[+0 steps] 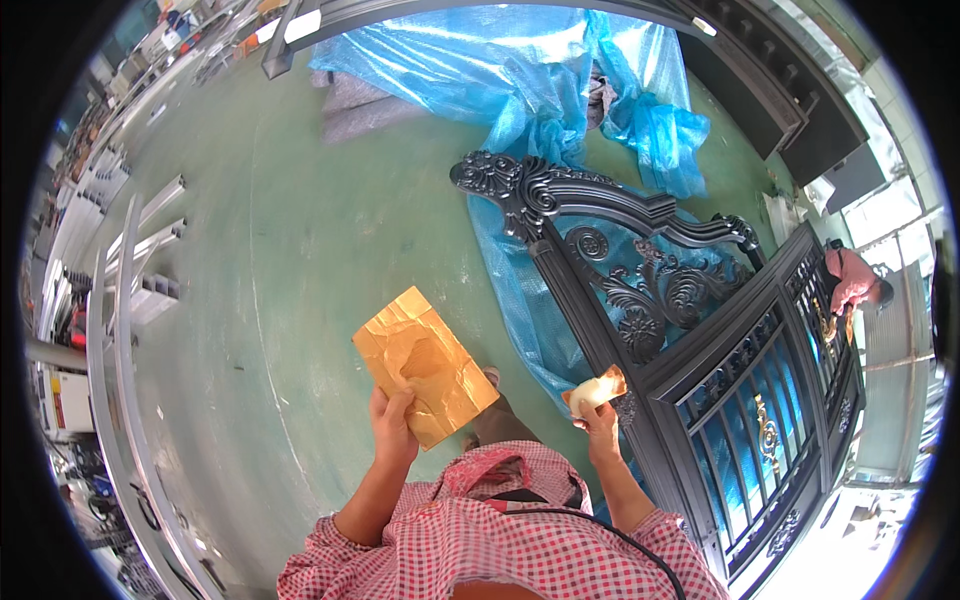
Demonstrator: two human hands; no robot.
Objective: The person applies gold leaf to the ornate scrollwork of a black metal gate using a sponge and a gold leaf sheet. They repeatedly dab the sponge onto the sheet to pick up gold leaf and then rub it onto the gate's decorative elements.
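My left hand (pixel 396 425) holds a creased, gold-coloured rectangular sheet (pixel 462 392) by its near left edge, the thumb lying on top. A darker brownish patch marks the middle of the sheet. In my right hand (pixel 603 432) is a whitish wad (pixel 590 393), perhaps sponge or cloth, with orange-brown stains at its far end. That hand is closest to the left post of a black ornate metal gate (pixel 650 385), which has scrollwork and a curved top. Whether the wad touches the gate cannot be told. Farther along, gold colour shows on a gate ornament (pixel 767 435).
Blue bubble wrap (pixel 450 65) covers things at the back and lies under the gate. A person in a pink top (pixel 852 280) bends over the gate's far right side. Metal profiles (pixel 125 380) line the left of the green floor (pixel 250 250).
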